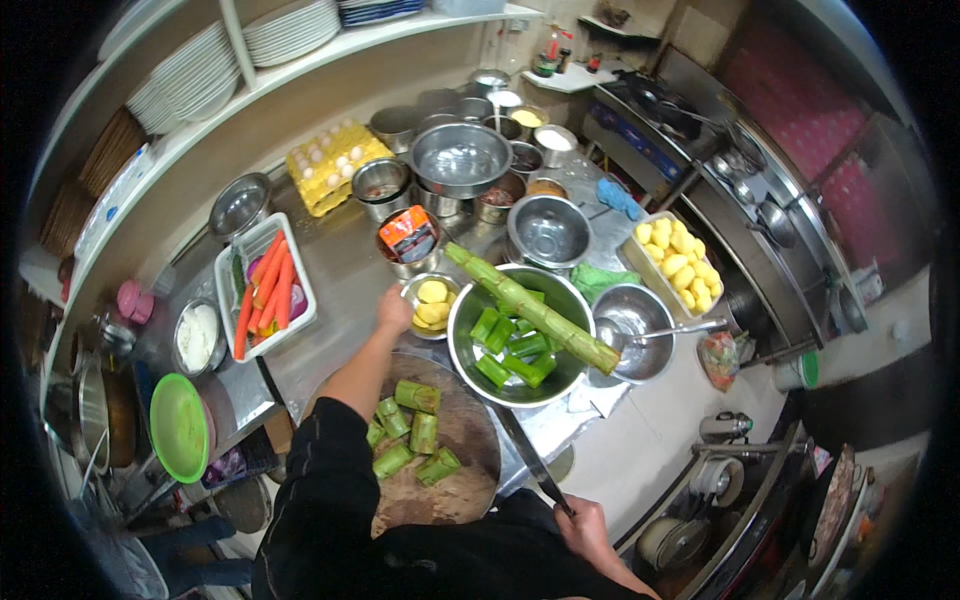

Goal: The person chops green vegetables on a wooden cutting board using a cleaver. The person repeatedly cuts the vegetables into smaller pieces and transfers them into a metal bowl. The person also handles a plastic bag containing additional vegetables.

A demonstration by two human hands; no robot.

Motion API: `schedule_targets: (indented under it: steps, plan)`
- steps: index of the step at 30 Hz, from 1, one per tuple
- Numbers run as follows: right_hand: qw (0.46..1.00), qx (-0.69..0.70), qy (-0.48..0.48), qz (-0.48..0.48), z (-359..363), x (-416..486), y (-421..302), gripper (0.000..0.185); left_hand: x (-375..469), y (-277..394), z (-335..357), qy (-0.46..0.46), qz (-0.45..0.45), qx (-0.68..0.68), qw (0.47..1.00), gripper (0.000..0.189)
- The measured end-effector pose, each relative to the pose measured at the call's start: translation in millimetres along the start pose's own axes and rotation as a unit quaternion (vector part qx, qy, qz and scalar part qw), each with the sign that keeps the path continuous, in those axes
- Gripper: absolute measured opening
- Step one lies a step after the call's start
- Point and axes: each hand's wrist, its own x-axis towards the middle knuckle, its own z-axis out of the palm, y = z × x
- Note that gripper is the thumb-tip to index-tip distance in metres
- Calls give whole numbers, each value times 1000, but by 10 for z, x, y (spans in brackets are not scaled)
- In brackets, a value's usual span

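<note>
My left hand (395, 309) is at the rim of a small metal bowl of peeled potato pieces (432, 304); whether its fingers grip the rim is unclear. In my right hand (582, 523) is the handle of a knife (534, 457), its long blade pointing up and left beside the chopping board. Unpeeled green stem pieces (424, 433) lie on the round wooden chopping board (472, 491). Right of the potatoes, a large steel bowl (459, 352) holds peeled bright green chunks (529, 345). One long green stem (536, 309) rests across that bowl's rim.
A white basket (304, 313) of carrots stands left, near a yellow egg tray (324, 187). Behind are several metal pots and an empty steel bowl (550, 231). At right sit a ladle in a bowl (652, 360) and a container of peeled potatoes (679, 262).
</note>
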Motion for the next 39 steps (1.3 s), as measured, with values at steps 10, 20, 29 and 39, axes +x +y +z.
schedule_targets:
  steps: [10,20,29,39]
  plan:
    - [1000,-12,-12,2,-98,-201,379,28,-820,2068,-150,-157,535,102,824,83]
    - [999,5,21,50,-389,-555,686,29,-1087,2545,-234,-193,541,253,779,53]
    - [994,5,-94,-60,-459,-36,900,10,-2866,1412,-2603,-169,235,73,954,55]
    - [859,-241,-317,-323,-267,820,316,15,-5695,-85,-2599,-136,-195,-66,969,43]
